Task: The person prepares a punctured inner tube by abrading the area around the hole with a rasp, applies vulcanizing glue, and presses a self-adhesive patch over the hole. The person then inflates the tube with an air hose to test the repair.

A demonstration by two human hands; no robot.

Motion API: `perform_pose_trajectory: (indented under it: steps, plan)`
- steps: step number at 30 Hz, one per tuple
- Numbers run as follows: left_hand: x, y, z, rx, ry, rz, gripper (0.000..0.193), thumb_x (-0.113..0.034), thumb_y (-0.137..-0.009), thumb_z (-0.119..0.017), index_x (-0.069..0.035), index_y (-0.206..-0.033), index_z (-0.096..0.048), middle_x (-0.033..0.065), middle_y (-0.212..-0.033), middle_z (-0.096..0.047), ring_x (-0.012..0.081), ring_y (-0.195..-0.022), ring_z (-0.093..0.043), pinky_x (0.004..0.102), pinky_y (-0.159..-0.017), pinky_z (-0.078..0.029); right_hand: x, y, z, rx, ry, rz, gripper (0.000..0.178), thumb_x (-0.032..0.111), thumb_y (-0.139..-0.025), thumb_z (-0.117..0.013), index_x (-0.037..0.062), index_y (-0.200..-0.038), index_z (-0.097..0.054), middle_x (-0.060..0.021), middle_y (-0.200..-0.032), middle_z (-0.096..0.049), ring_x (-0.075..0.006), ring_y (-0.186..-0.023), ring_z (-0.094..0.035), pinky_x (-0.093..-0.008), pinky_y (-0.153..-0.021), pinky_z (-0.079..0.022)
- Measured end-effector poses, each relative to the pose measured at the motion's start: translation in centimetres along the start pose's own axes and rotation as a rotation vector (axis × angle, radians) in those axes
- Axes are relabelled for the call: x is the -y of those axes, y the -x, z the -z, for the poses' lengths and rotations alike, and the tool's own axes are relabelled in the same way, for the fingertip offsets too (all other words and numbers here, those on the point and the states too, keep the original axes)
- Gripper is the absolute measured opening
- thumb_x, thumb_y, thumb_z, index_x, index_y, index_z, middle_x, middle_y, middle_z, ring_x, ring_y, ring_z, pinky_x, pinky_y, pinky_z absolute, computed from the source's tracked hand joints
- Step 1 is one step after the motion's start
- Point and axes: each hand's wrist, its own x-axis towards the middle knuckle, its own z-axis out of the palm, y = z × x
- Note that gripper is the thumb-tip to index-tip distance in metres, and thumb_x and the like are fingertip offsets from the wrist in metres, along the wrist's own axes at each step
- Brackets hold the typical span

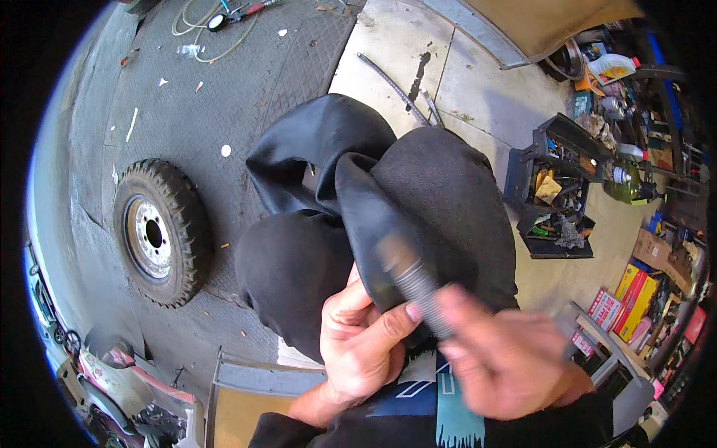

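Note:
A limp black rubber inner tube lies folded across my knees, one stretch of it running down toward my hands. With its thumb on top and fingers beneath, my left hand pinches the near end of that stretch. My right hand, smeared by motion, grips a grey ridged cylindrical tool with a brownish far end. That tool sits right over the rubber, beside my left thumb. Blur hides its exact kind and whether it touches the tube.
To the left, a knobby tyre on a pale rim stands on dark plated floor. An open black toolbox sits at the right, near crowded shelves. A dark strip lies ahead; a gauge with hose is at the far left.

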Motion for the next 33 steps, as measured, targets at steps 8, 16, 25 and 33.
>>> perform_pose_trajectory:
  steps: [8, 16, 25, 33]
  plan:
    - [-0.3, 0.2, -0.6, -0.049, -0.047, -0.007, 0.044, 0.011, -0.084, -0.078, 0.005, -0.127, -0.074, 0.0175, -0.121, -0.079, 0.0269, -0.11, -0.076, 0.0403, -0.106, -0.057, -1.2, -1.9, -0.4, -0.231, -0.038, -0.129, 0.039, 0.0, -0.1, -0.067, -0.0038, -0.139, -0.069, -0.0211, -0.116, -0.08, -0.0141, -0.065, -0.069, -0.0301, -0.062, -0.057]
    - [-2.2, -0.5, 0.2, 0.155, 0.065, 0.188, 0.044, 0.015, -0.092, -0.071, 0.006, -0.135, -0.065, 0.018, -0.131, -0.074, 0.0258, -0.122, -0.071, 0.0409, -0.112, -0.054, -1.8, -1.9, -1.2, -0.135, 0.098, -0.245, 0.039, 0.001, -0.098, -0.073, -0.0003, -0.137, -0.072, -0.0193, -0.1, -0.08, -0.0203, -0.06, -0.07, -0.0293, -0.059, -0.054]
    - [-1.8, -1.1, 0.4, 0.116, 0.088, 0.153, 0.047, 0.017, -0.09, -0.07, 0.005, -0.136, -0.066, 0.0164, -0.13, -0.075, 0.0251, -0.121, -0.071, 0.0386, -0.111, -0.053, -1.5, -1.0, -1.5, 0.028, 0.055, -0.084, 0.048, -0.004, -0.093, -0.075, -0.0033, -0.141, -0.068, -0.0191, -0.103, -0.079, -0.0227, -0.059, -0.07, -0.0335, -0.056, -0.054]
    - [-1.7, -0.9, 0.5, 0.165, 0.142, 0.16, 0.046, 0.017, -0.088, -0.071, 0.006, -0.133, -0.067, 0.0181, -0.131, -0.074, 0.0274, -0.124, -0.07, 0.0413, -0.112, -0.053, -1.3, 0.1, -0.7, -0.035, 0.005, -0.06, 0.045, -0.002, -0.095, -0.073, -0.002, -0.14, -0.069, -0.0175, -0.109, -0.08, -0.0233, -0.068, -0.075, -0.0329, -0.061, -0.057]
